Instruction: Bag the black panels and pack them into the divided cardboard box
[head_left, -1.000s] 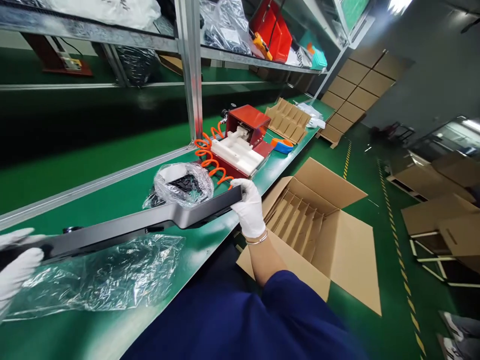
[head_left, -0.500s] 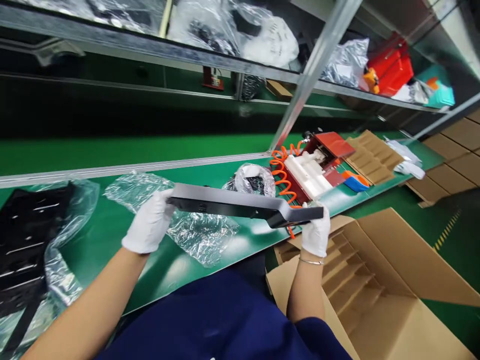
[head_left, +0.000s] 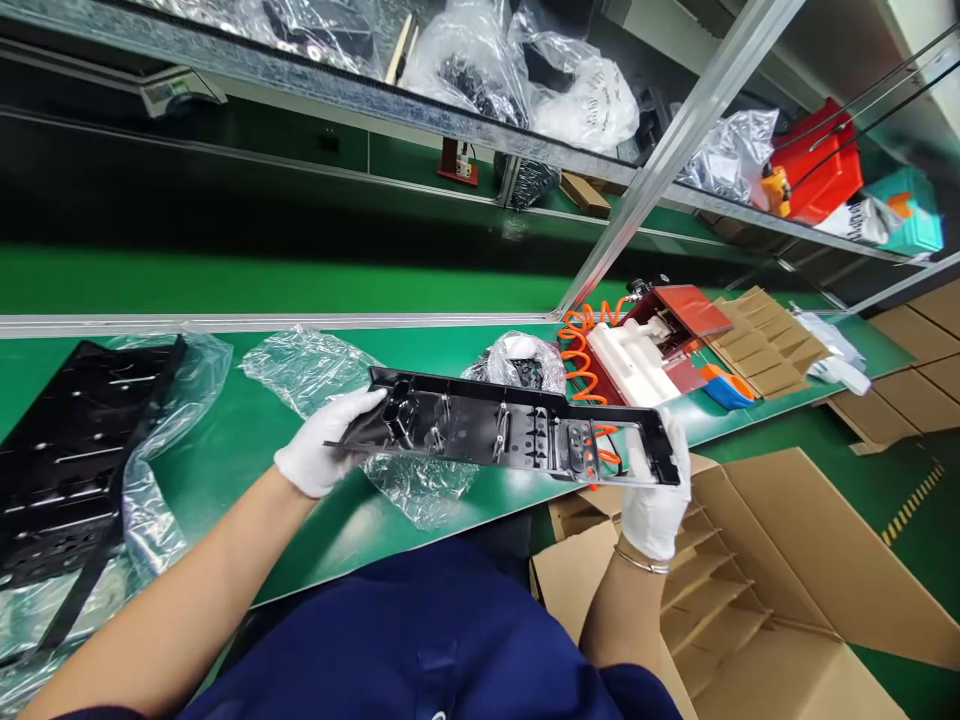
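Note:
A long black plastic housing (head_left: 472, 425) is held level above the green bench, its ribbed inner side facing me. My left hand (head_left: 330, 440), in a white glove, grips its left end. At the right end, beside a rectangular opening, my right hand (head_left: 656, 500) is closed on the edge, also gloved. Under the housing lies a crumpled clear plastic bag (head_left: 420, 490). To the left, another black plastic panel (head_left: 82, 440) with ribs and holes rests on clear plastic wrap.
A red and white device (head_left: 637, 355) with an orange coiled hose (head_left: 576, 350) stands on the green bench (head_left: 330, 535). An open cardboard box (head_left: 795, 540) with dividers is at my right. Overhead, a metal shelf (head_left: 420, 115) carries bagged parts and a red bin (head_left: 817, 165).
The housing has been tipped from showing its smooth outer edge to showing its ribbed inside. Both hands keep their hold, and the camera view has shifted slightly.

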